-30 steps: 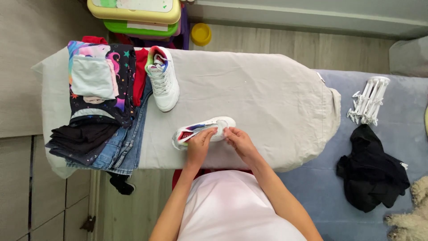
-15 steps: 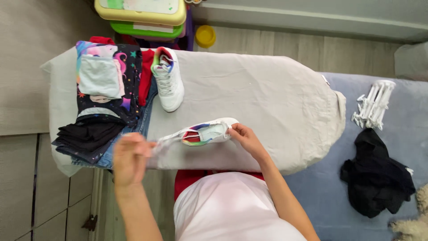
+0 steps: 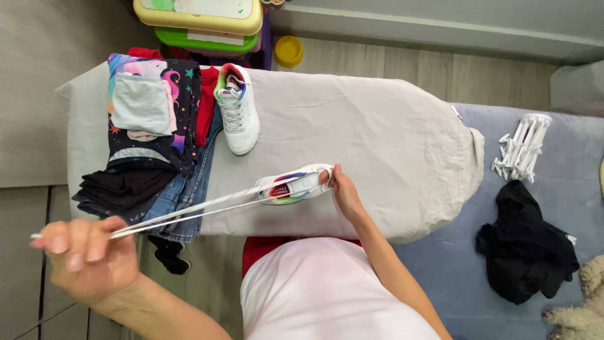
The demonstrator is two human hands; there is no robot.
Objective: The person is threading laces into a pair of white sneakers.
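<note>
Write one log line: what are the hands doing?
left hand: pulling shoelace taut | right hand: steadying white sneaker | ironing board

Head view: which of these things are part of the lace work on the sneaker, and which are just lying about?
In hand:
- near sneaker, held at the toe by the right hand
- white lace, stretched taut from it to the left hand

Lying about:
- second sneaker
- folded clothes pile
- black garment
- white peg hanger
- yellow cup

board (image 3: 377,132) right half: open | left: clothes pile (image 3: 151,138), second sneaker (image 3: 238,110)
</note>
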